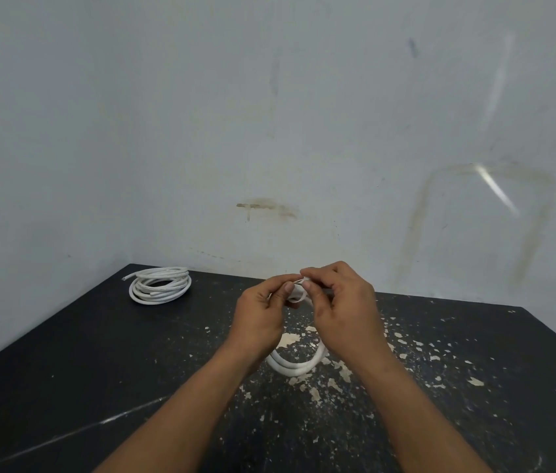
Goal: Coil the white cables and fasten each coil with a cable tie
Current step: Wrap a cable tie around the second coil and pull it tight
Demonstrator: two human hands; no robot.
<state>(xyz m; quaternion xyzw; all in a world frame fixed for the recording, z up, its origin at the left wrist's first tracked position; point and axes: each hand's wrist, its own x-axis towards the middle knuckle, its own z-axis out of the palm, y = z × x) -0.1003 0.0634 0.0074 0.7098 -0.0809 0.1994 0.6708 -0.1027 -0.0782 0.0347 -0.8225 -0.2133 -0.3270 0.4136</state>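
Note:
Both hands hold a white cable coil [298,365] upright above the black table [99,363], its lower loop hanging between my wrists. At the coil's top my left hand [263,315] and my right hand [338,305] meet, fingertips pinching a thin white cable tie [298,283] wrapped at that spot. The tie is mostly hidden by the fingers. A second white cable coil [160,285] lies flat at the table's far left corner, one loose end sticking out to the left.
The table's surface is chipped, with pale flakes scattered across its middle and right. A stained grey wall [269,131] rises directly behind the far edge. The left edge of the table runs diagonally toward me.

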